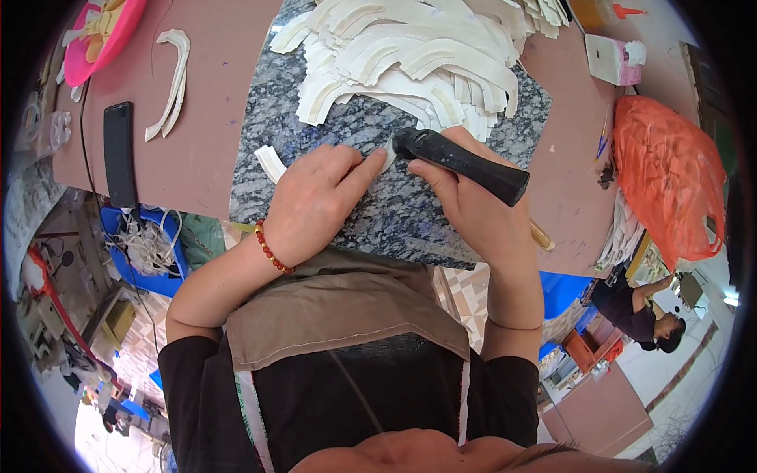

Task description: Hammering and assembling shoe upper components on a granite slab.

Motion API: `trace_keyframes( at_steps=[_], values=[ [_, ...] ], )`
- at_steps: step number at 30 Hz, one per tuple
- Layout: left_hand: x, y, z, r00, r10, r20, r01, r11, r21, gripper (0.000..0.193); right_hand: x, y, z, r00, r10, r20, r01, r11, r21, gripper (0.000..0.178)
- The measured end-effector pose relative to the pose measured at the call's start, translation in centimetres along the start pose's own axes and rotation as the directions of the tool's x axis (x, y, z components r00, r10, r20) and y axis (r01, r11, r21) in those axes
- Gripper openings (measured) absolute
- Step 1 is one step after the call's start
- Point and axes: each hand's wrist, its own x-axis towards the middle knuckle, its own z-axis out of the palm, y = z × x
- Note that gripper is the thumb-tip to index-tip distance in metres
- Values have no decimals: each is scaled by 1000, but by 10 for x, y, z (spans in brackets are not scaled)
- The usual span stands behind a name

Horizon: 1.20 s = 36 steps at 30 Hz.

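Observation:
My right hand [481,201] grips a hammer [473,162] with a black handle. Its dark head rests over the edge of a pale curved strip [389,156], just beyond my left fingertips. My left hand [311,201], a red beaded bracelet at the wrist, has its fingers together and pressed down on that strip, covering its middle. One white end [270,163] sticks out beside my left knuckles. Beneath both hands lies a speckled grey granite slab [371,217]. A large heap of similar white curved pieces [410,59] spreads over the slab's far side.
Left on the brown table [205,102] are a loose curved strip [177,79], a black phone [118,154] and a pink basin [130,24]. To the right sit a red plastic bag [670,181] and a tissue box [613,59]. Another person [639,311] works at far right.

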Motion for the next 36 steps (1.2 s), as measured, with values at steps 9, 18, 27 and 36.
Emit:
trace_keyframes(
  at_steps=[9, 18, 27, 36],
  values=[
    [7, 9, -3, 996, -34, 78, 30, 998, 58, 50, 1, -8, -1, 994, -87, -68, 91, 994, 58, 26],
    [7, 7, -5, 996, -79, 46, 80, 997, 0, 42, 1, -3, 5, 991, -96, -94, 112, 977, 180, 26],
    [11, -19, -20, 991, 113, 77, -104, 989, -107, 32, 1, -5, 3, 997, -75, -26, 75, 997, 20, 27],
    [5, -38, -31, 931, 320, 174, -329, 944, 26, 39, 3, -17, -5, 991, -30, 129, 30, 1000, -4, 26]
  ],
)
